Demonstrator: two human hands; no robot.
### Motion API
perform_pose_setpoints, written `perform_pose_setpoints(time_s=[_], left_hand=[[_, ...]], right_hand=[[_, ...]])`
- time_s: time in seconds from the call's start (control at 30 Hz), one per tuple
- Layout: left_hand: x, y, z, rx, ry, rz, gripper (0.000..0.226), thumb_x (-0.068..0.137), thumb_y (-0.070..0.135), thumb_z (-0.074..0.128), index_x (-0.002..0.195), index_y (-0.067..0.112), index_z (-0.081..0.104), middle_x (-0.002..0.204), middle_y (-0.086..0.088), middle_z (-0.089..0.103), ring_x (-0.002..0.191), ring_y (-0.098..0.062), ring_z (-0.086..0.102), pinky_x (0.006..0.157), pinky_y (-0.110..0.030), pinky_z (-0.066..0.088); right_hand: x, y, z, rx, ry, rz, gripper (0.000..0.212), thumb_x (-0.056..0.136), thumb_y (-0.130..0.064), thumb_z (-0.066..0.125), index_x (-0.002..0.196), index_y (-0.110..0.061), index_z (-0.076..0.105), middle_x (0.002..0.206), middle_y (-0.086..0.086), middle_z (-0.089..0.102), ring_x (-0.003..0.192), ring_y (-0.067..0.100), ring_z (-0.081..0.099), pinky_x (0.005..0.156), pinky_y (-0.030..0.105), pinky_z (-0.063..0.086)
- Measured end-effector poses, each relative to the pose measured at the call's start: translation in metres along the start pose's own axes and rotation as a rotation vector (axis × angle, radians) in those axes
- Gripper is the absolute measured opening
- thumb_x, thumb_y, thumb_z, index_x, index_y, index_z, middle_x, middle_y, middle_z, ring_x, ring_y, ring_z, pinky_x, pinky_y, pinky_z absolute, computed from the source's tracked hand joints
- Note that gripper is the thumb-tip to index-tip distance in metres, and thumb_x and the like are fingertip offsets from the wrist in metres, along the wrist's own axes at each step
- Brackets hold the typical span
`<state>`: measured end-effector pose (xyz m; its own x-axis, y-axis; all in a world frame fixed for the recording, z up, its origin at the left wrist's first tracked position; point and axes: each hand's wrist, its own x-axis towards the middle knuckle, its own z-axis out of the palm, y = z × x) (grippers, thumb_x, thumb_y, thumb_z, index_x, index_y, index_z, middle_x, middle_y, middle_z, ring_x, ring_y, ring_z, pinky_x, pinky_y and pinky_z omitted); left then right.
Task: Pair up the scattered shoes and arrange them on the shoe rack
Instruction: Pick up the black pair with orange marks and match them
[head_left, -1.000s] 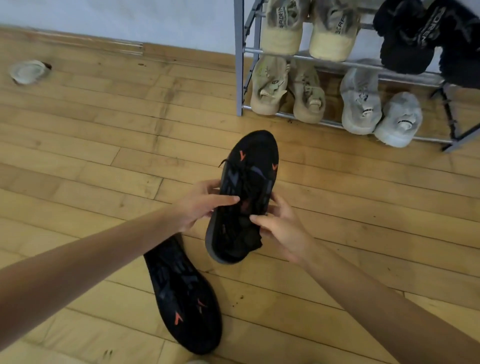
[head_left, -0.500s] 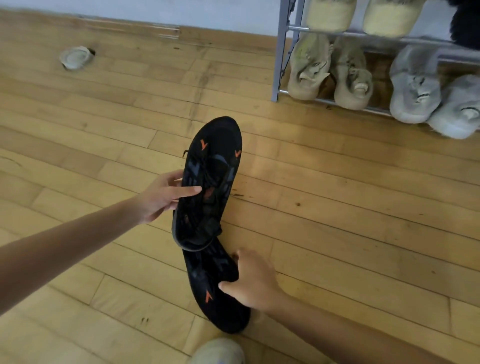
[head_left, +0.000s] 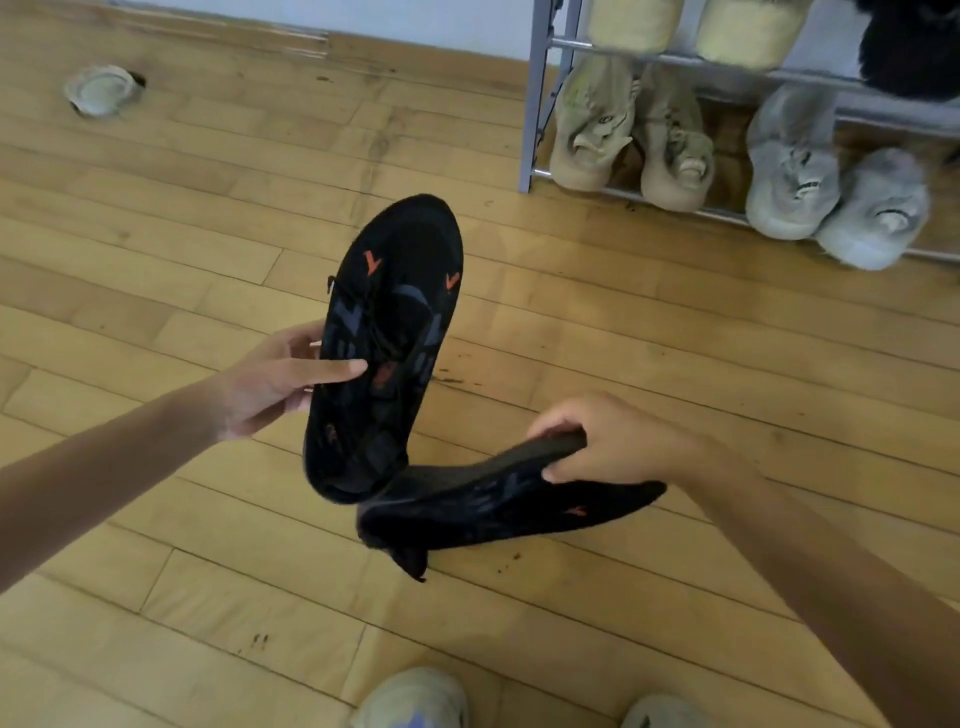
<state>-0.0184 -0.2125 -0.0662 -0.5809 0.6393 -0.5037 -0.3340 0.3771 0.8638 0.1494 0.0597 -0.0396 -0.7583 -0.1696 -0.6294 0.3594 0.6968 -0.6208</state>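
My left hand (head_left: 275, 382) grips a black shoe with orange marks (head_left: 389, 332) by its side, toe pointing away, held above the wooden floor. My right hand (head_left: 618, 441) holds the matching second black shoe (head_left: 498, 506) by its edge, lifted off the floor and lying sideways, its heel end just under the first shoe. The grey metal shoe rack (head_left: 532, 98) stands at the upper right. On its lowest rail sit a beige pair (head_left: 592, 124) and a pale grey pair (head_left: 795, 166). The rail above carries a cream pair (head_left: 634, 23) and a black shoe (head_left: 914, 47).
A lone pale shoe (head_left: 101, 91) lies on the floor at the far left near the wall. The toes of two light shoes (head_left: 415, 699) show at the bottom edge. Wooden floorboards stretch between me and the rack.
My right hand let go of the first shoe, reached down to the second black shoe on the floor and lifted it. My left hand kept hold of the first shoe.
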Motion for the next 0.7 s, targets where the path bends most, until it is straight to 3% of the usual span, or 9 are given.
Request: perform_pose_setpoints(time_s=[0.07, 0.2, 0.37, 0.57, 0.7], left_hand=[[0.004, -0.001, 0.010, 0.096, -0.069, -0.020, 0.064, 0.057, 0.041, 0.086, 0.116, 0.028, 0.065, 0.110, -0.004, 0.072, 0.095, -0.020, 0.067, 0.066, -0.025, 0.052], [0.016, -0.017, 0.048, 0.228, -0.210, -0.099, 0.046, 0.082, 0.017, 0.072, 0.124, 0.028, 0.059, 0.115, -0.001, 0.071, 0.104, -0.017, 0.068, 0.076, -0.030, 0.058], [0.028, -0.034, 0.087, 0.250, -0.284, -0.083, 0.048, 0.081, 0.015, 0.071, 0.126, 0.025, 0.058, 0.123, 0.001, 0.067, 0.115, -0.015, 0.061, 0.100, -0.042, 0.048], [0.035, -0.034, 0.097, 0.141, -0.387, -0.221, 0.052, 0.088, 0.011, 0.063, 0.133, 0.031, 0.047, 0.129, -0.001, 0.062, 0.116, -0.018, 0.061, 0.102, -0.044, 0.046], [0.030, -0.029, 0.116, 0.178, -0.409, -0.188, 0.075, 0.072, 0.022, 0.078, 0.135, 0.034, 0.041, 0.130, 0.006, 0.059, 0.117, -0.011, 0.059, 0.102, -0.036, 0.047]], right_hand=[[-0.008, 0.007, -0.032, -0.069, -0.139, 0.036, 0.024, 0.082, -0.016, 0.068, 0.104, -0.026, 0.071, 0.098, -0.012, 0.071, 0.091, 0.007, 0.066, 0.084, 0.032, 0.055], [0.006, 0.009, -0.063, -0.131, -0.304, 0.107, 0.024, 0.078, -0.011, 0.071, 0.099, -0.022, 0.073, 0.098, -0.003, 0.073, 0.096, 0.018, 0.068, 0.091, 0.041, 0.054], [0.031, 0.008, -0.063, -0.202, -0.360, 0.138, 0.029, 0.078, -0.008, 0.072, 0.106, -0.017, 0.072, 0.093, -0.004, 0.072, 0.094, 0.017, 0.068, 0.087, 0.034, 0.056], [0.037, 0.010, -0.070, -0.176, -0.282, 0.128, 0.027, 0.075, -0.006, 0.075, 0.101, -0.011, 0.066, 0.082, -0.003, 0.066, 0.081, 0.018, 0.066, 0.079, 0.036, 0.058], [0.028, 0.011, -0.077, -0.164, -0.351, 0.133, 0.026, 0.077, -0.007, 0.074, 0.101, -0.010, 0.064, 0.078, -0.005, 0.067, 0.074, 0.015, 0.067, 0.072, 0.033, 0.059]])
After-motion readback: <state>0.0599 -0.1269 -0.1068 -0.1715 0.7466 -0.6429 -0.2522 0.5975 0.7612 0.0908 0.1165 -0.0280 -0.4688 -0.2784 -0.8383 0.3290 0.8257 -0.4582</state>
